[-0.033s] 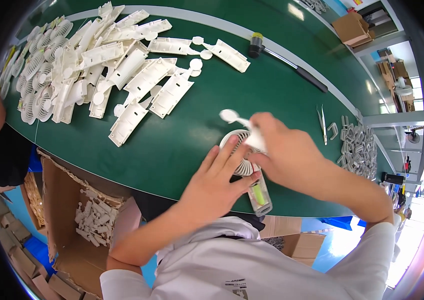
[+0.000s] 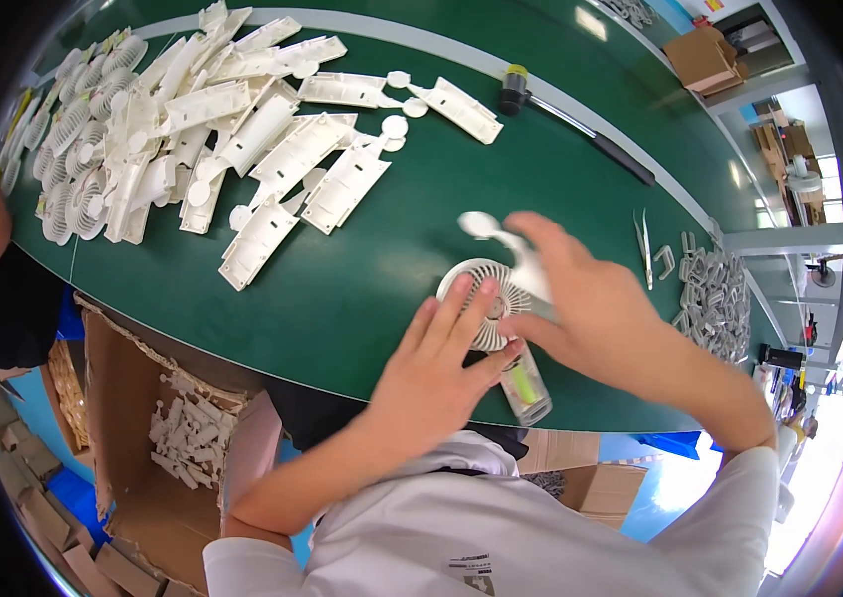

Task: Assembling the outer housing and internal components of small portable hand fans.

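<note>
A small white handheld fan [image 2: 509,300] with a round ribbed grille lies on the green table in front of me. Its handle [image 2: 531,400] points toward me and shows a bright green piece inside. My left hand [image 2: 420,368] holds the fan, its fingers laid across the grille and the thumb near the top of the handle. Just above the fan's right side, my right hand [image 2: 596,303] grips a white plastic handle cover [image 2: 529,269] with a round disc at its end. The cover is blurred and partly hidden by that hand.
White covers [image 2: 347,187] and fan heads [image 2: 68,179] are heaped at the left. A mallet [image 2: 581,129] lies beyond my hands. Tweezers [image 2: 646,249] and grey clips [image 2: 715,303] are on the right. A carton [image 2: 158,517] of white parts stands below the edge.
My right hand and the white cover have shifted slightly to the right, uncovering more of the fan's grille. My left hand stays on the fan.
</note>
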`<state>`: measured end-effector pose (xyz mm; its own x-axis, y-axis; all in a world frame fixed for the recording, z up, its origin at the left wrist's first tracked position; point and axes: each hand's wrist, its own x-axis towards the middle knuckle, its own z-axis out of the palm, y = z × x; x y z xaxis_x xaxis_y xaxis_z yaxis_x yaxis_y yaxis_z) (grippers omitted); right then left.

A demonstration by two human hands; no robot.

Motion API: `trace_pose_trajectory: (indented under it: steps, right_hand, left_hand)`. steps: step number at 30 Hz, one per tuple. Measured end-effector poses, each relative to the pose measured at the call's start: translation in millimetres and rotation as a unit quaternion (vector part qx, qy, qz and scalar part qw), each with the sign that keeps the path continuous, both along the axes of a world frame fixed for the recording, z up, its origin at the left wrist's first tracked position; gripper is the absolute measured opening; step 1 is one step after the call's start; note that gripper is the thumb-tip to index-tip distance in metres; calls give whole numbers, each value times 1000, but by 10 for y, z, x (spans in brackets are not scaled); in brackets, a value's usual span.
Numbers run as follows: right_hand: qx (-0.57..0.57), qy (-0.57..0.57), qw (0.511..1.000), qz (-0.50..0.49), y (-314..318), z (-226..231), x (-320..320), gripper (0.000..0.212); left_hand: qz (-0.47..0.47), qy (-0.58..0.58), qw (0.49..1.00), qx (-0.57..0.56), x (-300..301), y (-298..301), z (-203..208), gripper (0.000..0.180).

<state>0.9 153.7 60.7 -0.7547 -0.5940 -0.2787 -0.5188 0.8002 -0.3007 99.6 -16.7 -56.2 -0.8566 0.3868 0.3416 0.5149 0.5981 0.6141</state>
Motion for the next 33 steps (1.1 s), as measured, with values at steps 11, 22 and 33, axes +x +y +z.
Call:
trace_pose_trajectory:
  steps: [11,22,33]
  right_hand:
    - [-56,179,982,32,283,-336,596,52]
    - [87,79,989,85,182,-116,631,64]
    - [-41,133,990,33,314,71,631,70]
  left_hand:
    - [200,47,976,-71,352,465,-236,45]
    - [179,78,974,-113,316,393,-171,40]
    - [-1,-33,999,23,227,-254,230,32]
